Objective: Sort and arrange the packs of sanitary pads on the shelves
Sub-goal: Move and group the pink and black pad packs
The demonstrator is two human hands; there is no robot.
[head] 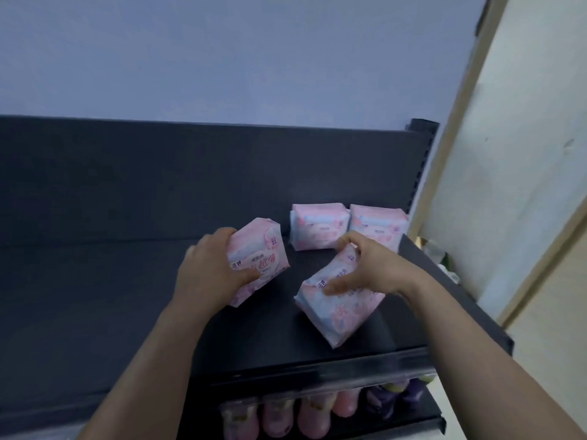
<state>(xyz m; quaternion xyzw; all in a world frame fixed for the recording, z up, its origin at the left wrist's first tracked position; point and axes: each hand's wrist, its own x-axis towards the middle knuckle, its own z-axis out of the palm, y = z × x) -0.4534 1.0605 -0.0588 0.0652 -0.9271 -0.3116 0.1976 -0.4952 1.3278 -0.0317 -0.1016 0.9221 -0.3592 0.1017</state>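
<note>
From the head camera, the dark shelf (120, 281) fills the middle of the view, with its dark back panel (190, 169) rising behind it and a pale wall (254, 58) above. The left hand (209, 271) grasps the near-left pack (259, 258), a pink-and-white pack printed with red characters. Its grip is closed on the pack's left side, fingers over the top corner and thumb pressed on the front face, and the pack stands tilted on the shelf. Just beside it, not touching, the right hand (374, 265) grasps the near-right pack (333, 309), fingers curled over its far end and thumb stretched across its face. This pack lies slanted, its lower corner near the shelf's front rail (317, 373). Behind the hands, two more packs stand upright side by side against the back panel: the back-left pack (317, 225) and the back-right pack (379, 227), which touch each other. The right hand's knuckles partly cover their lower edges. The back-right pack stands close to the slotted upright post (419, 160) at the shelf's right end. Below the front rail, a lower shelf holds a row of pink packs (301, 414) and some purple packs (390, 398), blurred. At the right stands a cream panel (524, 154) with wooden trim.
</note>
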